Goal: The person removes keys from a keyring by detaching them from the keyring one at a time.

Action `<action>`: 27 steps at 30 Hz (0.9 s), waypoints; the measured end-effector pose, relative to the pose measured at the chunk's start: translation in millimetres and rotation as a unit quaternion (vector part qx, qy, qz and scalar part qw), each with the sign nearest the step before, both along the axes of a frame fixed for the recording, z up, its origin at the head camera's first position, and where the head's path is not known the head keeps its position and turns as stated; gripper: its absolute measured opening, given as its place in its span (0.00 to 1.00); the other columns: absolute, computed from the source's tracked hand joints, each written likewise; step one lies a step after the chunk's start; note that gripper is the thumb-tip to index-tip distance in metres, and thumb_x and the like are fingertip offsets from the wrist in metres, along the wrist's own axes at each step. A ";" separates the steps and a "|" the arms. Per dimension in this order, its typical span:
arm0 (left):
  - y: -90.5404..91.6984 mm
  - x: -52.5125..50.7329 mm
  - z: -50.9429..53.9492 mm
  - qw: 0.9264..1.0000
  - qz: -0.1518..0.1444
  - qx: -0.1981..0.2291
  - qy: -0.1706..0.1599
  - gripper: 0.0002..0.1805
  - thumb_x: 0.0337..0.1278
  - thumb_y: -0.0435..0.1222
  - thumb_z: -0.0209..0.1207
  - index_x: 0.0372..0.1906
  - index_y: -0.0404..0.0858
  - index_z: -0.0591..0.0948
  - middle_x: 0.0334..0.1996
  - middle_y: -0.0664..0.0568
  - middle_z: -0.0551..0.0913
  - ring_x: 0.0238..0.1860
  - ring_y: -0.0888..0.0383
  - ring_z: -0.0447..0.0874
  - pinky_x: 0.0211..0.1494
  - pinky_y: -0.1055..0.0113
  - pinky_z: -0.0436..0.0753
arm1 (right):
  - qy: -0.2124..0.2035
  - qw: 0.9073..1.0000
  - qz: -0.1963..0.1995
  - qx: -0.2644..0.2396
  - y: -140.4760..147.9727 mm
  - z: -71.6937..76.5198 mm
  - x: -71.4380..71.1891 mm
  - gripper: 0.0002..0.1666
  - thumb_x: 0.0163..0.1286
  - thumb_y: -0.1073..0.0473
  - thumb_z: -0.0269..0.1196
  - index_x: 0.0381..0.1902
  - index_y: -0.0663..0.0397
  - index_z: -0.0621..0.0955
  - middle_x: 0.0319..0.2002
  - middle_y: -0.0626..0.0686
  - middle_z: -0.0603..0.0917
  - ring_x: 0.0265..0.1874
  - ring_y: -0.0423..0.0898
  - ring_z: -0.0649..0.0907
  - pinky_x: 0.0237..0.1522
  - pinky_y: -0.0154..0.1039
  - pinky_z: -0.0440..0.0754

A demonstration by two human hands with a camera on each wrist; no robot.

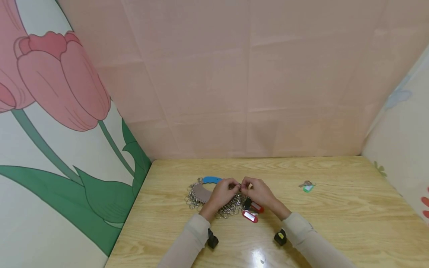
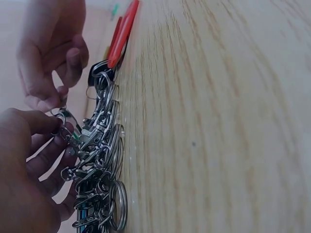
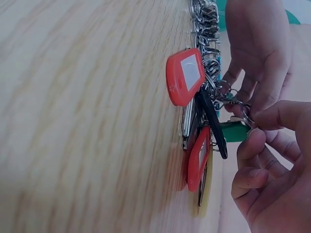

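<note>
A curved key holder with a blue handle [image 1: 212,179], a grey-brown plate [image 1: 201,192] and many metal clips and rings lies on the table. Over its right part, my left hand [image 1: 221,193] pinches a small metal key ring [image 2: 59,116] between thumb and forefinger. My right hand [image 1: 259,191] meets it fingertip to fingertip and pinches the same ring [image 3: 247,116]. A green tag [image 3: 234,132] hangs by the right fingertips, partly hidden. Below the hands are red key tags [image 1: 250,216] and a black key fob [image 3: 213,124], hanging from the holder's right end.
Farther right on the wooden table [image 1: 342,208] lies a key [image 1: 305,184] with a green tag [image 1: 308,188]. A pink cloth wall [image 1: 214,82] rises at the back, with a tulip-printed panel [image 1: 63,82] at left and a pale panel [image 1: 405,149] at right.
</note>
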State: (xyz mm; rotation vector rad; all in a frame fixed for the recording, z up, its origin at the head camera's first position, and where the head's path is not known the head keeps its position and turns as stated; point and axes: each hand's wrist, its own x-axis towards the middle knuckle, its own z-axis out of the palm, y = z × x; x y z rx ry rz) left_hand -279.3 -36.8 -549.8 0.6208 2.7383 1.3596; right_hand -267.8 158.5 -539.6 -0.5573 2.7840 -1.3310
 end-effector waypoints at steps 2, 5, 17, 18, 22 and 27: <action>-0.3 0.3 0.6 1.000 0.002 -0.002 -0.002 0.09 0.78 0.40 0.61 0.46 0.45 0.90 0.43 0.54 0.91 0.41 0.65 0.86 0.47 0.67 0.85 | -0.002 1.000 0.002 -0.003 -0.2 0.7 0.7 0.03 0.70 0.63 0.67 0.35 0.49 0.84 0.32 0.48 0.85 0.27 0.40 0.80 0.30 0.34 0.77; -0.3 0.5 0.9 1.000 0.003 -0.004 -0.004 0.09 0.78 0.40 0.61 0.46 0.44 0.90 0.43 0.54 0.91 0.41 0.65 0.85 0.46 0.67 0.84 | -0.011 1.000 -0.003 -0.004 -1.2 1.1 1.5 0.03 0.71 0.62 0.67 0.35 0.48 0.84 0.32 0.47 0.85 0.28 0.40 0.80 0.30 0.34 0.77; -1.4 -0.1 1.4 1.000 0.007 -0.011 0.001 0.08 0.77 0.38 0.61 0.45 0.44 0.90 0.42 0.54 0.91 0.40 0.65 0.85 0.47 0.68 0.84 | -0.037 0.999 -0.035 0.008 -5.9 -2.9 -0.3 0.02 0.72 0.60 0.67 0.38 0.50 0.84 0.32 0.47 0.85 0.26 0.41 0.79 0.26 0.33 0.74; -1.3 -0.3 0.9 1.000 0.008 -0.011 0.001 0.08 0.77 0.38 0.61 0.45 0.44 0.90 0.42 0.54 0.91 0.40 0.66 0.85 0.47 0.68 0.84 | -0.039 0.999 -0.036 0.008 -6.1 -2.8 -0.2 0.01 0.72 0.60 0.67 0.38 0.50 0.84 0.32 0.47 0.85 0.26 0.41 0.79 0.26 0.33 0.73; -1.3 -0.9 -0.4 1.000 0.008 -0.008 -0.004 0.08 0.77 0.38 0.61 0.44 0.44 0.90 0.41 0.55 0.91 0.40 0.66 0.85 0.47 0.68 0.84 | -0.043 0.998 -0.040 0.010 -6.3 -2.2 -0.1 0.02 0.70 0.60 0.67 0.38 0.51 0.84 0.32 0.47 0.85 0.26 0.41 0.79 0.27 0.34 0.73; -1.8 -0.3 0.4 1.000 0.003 0.002 -0.007 0.07 0.77 0.38 0.62 0.44 0.44 0.90 0.41 0.55 0.91 0.40 0.66 0.85 0.48 0.68 0.84 | -0.033 0.999 -0.034 0.009 -5.1 -2.8 -0.4 0.03 0.70 0.59 0.68 0.38 0.52 0.85 0.32 0.47 0.85 0.28 0.41 0.80 0.28 0.34 0.74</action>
